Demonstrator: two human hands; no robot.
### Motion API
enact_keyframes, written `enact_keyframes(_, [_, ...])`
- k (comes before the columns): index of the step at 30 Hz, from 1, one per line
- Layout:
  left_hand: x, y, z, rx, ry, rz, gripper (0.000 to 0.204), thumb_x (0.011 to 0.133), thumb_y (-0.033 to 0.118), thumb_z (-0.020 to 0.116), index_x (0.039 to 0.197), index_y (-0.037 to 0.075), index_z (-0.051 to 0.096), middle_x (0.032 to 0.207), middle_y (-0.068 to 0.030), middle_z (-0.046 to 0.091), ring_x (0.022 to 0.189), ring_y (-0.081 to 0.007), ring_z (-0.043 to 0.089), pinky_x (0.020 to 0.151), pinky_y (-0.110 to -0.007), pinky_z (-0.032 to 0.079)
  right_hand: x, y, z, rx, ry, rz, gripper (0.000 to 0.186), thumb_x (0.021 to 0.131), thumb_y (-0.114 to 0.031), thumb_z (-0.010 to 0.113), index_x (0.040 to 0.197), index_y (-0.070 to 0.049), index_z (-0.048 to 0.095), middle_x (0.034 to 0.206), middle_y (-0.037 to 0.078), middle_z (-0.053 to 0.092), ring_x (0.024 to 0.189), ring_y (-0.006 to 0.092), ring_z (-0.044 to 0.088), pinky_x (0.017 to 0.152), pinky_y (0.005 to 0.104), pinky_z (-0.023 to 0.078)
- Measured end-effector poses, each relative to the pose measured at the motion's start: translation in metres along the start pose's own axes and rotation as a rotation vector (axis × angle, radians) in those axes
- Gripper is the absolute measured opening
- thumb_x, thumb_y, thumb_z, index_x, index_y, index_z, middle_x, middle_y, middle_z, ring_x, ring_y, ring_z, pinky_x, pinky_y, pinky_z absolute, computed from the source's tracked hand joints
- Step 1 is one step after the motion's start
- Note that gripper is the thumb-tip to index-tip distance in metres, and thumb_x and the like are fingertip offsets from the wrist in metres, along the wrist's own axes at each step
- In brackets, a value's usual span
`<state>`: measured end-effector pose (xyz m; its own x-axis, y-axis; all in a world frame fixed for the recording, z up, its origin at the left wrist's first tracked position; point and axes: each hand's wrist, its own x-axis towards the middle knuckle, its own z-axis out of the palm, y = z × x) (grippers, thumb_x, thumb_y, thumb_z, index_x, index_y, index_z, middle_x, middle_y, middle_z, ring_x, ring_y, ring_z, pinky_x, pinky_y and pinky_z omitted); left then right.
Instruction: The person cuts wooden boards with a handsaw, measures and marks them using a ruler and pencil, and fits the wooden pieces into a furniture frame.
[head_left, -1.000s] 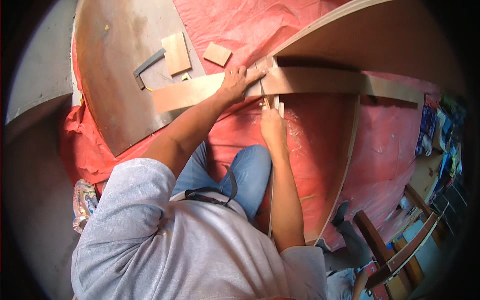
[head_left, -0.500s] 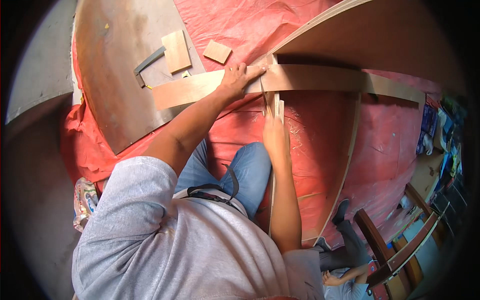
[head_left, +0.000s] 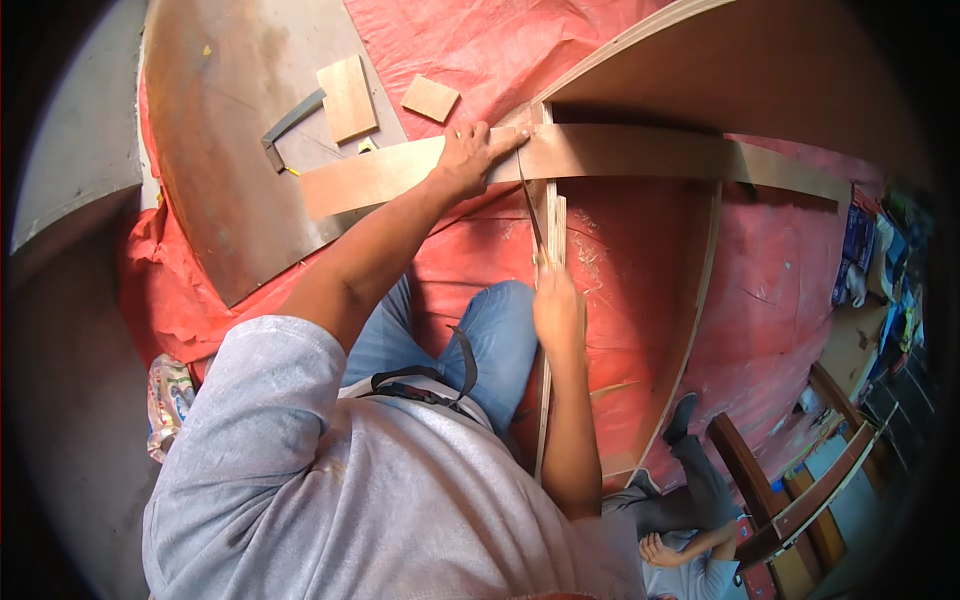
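A long pale plywood strip lies crosswise over the top of upright wooden panels. My left hand grips the strip left of the panel edge, its fingers over the far side and its thumb stretched to the right. My right hand is closed round the handle of a handsaw, which it mostly hides. The thin saw blade slants away from me up to the strip, and its far end meets the strip just right of my left hand.
On a brown board at left lie a try square and a wood block. A smaller block rests on red sheeting. A large curved panel stands at far right. Another person sits at lower right.
My right hand has drawn the saw back toward me, so more of the blade shows. My left hand still grips the strip in the same place.
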<state>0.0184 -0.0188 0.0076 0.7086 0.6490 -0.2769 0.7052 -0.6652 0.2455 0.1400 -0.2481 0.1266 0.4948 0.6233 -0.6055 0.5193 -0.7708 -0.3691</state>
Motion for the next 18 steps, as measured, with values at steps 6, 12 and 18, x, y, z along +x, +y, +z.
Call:
enact_keyframes(6, [-0.003,-0.002,0.009,0.030,0.021,0.021,0.097,0.084,0.028,0.076,0.163,0.049,0.025,0.127,-0.0188,0.055,0.116,-0.0372,0.055,0.092,-0.052,0.044,0.060,-0.022,0.033,0.075,0.029,-0.101,0.046,0.108,-0.036,0.045,0.108,0.005,0.066,0.101,0.037,0.067,0.100,0.0557,0.064,0.083,0.0612,0.051])
enact_keyframes(12, [0.001,0.000,-0.002,0.024,-0.014,0.001,0.099,0.083,0.028,0.078,0.163,0.049,0.024,0.129,-0.0183,0.054,0.116,-0.0361,0.055,0.093,-0.052,0.044,0.044,-0.024,0.014,0.031,0.033,-0.100,0.047,0.108,-0.037,0.045,0.103,0.006,0.064,0.097,0.037,0.067,0.095,0.0564,0.064,0.080,0.0618,0.050])
enact_keyframes(18, [-0.003,-0.003,0.006,0.000,-0.026,0.007,0.098,0.084,0.034,0.079,0.163,0.049,0.024,0.130,-0.0185,0.053,0.117,-0.0370,0.055,0.096,-0.053,0.042,0.004,0.011,0.020,0.038,-0.028,0.016,0.038,0.108,-0.032,0.047,0.105,0.002,0.063,0.094,0.037,0.066,0.091,0.0571,0.064,0.078,0.0643,0.049])
